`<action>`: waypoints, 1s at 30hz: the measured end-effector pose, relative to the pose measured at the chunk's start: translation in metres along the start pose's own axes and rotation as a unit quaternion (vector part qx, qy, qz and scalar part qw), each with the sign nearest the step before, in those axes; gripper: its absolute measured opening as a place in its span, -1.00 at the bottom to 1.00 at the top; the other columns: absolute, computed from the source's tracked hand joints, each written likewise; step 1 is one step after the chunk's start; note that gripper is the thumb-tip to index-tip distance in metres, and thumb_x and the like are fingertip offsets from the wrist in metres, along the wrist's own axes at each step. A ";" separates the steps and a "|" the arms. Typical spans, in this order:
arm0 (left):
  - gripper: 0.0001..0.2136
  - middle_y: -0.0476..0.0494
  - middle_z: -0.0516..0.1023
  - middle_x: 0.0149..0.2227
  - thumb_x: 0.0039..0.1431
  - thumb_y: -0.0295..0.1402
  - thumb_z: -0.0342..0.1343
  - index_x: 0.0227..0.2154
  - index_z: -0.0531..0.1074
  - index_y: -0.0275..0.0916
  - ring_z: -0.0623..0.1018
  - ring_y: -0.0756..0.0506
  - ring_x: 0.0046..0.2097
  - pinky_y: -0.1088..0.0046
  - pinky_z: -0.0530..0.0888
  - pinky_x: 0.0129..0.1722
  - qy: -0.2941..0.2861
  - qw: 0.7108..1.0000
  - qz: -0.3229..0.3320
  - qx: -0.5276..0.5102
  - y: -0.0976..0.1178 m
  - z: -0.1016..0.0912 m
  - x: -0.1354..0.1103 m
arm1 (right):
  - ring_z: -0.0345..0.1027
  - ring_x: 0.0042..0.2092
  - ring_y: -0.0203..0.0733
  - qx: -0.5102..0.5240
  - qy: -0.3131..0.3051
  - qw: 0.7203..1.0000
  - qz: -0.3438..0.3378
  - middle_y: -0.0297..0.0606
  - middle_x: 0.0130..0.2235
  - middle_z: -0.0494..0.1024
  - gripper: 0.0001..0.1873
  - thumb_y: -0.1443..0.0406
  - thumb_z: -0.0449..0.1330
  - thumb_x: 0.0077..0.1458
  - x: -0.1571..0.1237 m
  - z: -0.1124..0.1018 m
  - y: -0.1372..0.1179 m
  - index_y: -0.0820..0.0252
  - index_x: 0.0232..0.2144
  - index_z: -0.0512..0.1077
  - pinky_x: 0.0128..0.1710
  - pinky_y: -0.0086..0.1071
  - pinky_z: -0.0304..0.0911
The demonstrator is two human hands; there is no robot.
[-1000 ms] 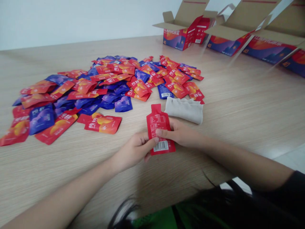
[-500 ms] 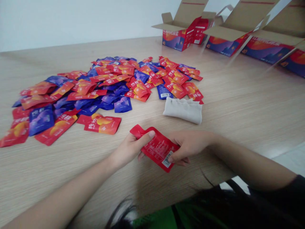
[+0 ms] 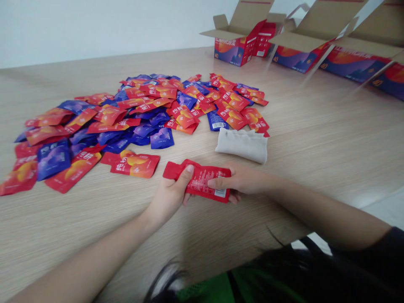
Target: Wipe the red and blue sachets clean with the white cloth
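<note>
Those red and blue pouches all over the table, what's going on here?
A person holds a red foil pouch sideways in their left hand and right hand, above a wooden table. Just beyond lie a heap of red and blue pouches and a folded off-white cloth, with open cardboard cartons farther back.

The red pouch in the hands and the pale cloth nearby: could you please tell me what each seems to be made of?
The red pouch looks like thin printed plastic or foil film, glossy: it bends between the left hand and right hand and catches the light. The pale cloth seems a soft matte fabric, lying in loose folds; its fibre cannot be told.
</note>
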State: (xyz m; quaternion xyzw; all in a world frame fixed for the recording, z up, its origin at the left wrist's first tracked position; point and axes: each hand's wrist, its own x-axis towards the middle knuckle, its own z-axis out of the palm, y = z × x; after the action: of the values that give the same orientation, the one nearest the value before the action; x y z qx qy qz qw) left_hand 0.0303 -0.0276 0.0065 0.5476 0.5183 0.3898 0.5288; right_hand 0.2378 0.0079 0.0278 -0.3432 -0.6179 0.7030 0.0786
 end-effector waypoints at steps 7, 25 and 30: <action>-0.42 0.08 0.18 -0.81 0.30 0.03 -0.05 -0.77 0.20 -0.19 0.25 0.08 -0.68 0.54 0.21 -0.63 -0.021 1.000 0.003 0.002 0.000 -0.003 0.002 | 0.14 -0.71 -0.45 -0.005 0.020 1.000 -0.003 -0.50 -0.73 0.33 -0.54 -0.03 0.19 0.14 0.003 -0.001 0.003 0.20 -0.58 0.34 -0.70 -0.55 0.07; -0.46 0.08 0.24 -0.78 0.29 -0.04 0.00 -0.75 0.23 -0.22 0.31 0.08 -0.64 0.57 0.24 -0.61 -0.051 0.999 0.000 -0.019 0.006 -0.005 0.003 | 0.13 -0.71 -0.44 -0.008 0.034 0.999 -0.015 -0.50 -0.74 0.31 -0.57 0.04 0.19 0.15 0.001 0.002 0.001 0.19 -0.60 0.33 -0.72 -0.54 0.03; -0.52 0.13 0.20 -0.78 0.30 -0.07 -0.01 -0.70 0.24 -0.21 0.23 0.09 -0.68 0.57 0.18 -0.66 -0.031 0.999 -0.017 -0.008 0.008 -0.001 0.000 | 0.12 -0.71 -0.44 -0.003 0.021 1.000 -0.007 -0.48 -0.74 0.29 -0.47 -0.08 0.19 0.10 0.001 0.004 0.000 0.19 -0.66 0.30 -0.71 -0.53 0.02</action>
State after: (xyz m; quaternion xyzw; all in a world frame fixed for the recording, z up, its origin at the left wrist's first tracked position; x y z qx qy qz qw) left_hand 0.0304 -0.0268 0.0142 0.5459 0.5079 0.3676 0.5558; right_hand 0.2344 0.0056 0.0274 -0.3537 -0.6208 0.6931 0.0957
